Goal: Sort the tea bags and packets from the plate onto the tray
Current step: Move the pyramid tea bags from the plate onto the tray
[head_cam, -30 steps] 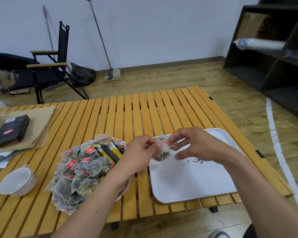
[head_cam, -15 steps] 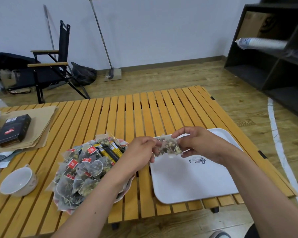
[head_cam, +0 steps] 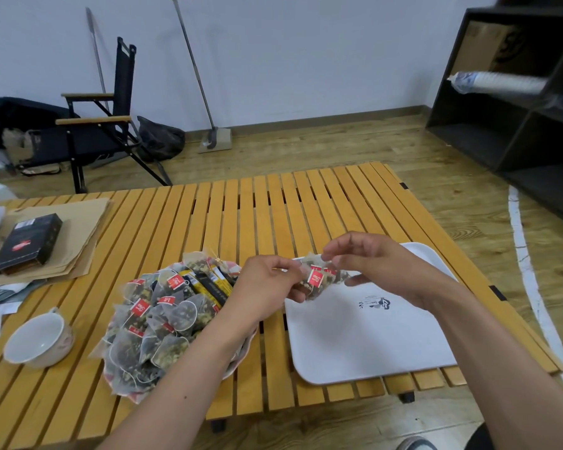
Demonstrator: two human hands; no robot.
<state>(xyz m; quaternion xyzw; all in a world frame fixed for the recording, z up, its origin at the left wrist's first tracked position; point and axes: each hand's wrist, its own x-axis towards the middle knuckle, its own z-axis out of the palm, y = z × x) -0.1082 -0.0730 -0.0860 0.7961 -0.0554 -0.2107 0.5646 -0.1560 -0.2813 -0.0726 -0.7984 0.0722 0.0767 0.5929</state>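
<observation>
A plate on the slatted table holds a heap of pyramid tea bags with red tags and several yellow-and-black stick packets. To its right lies a white tray with a small printed logo and nothing resting on it. Both hands hold a small cluster of tea bags in the air over the tray's left rear corner. My left hand pinches the cluster from the left. My right hand pinches its top from the right.
A white cup stands left of the plate. A black box lies on brown paper at the table's left. A folding chair, a long-handled tool and a dark shelf unit stand on the floor beyond.
The hands have turned the held tea bags so a red tag now faces up. The right fingers have shifted to the top of the cluster. Both hands stay over the tray's left edge.
</observation>
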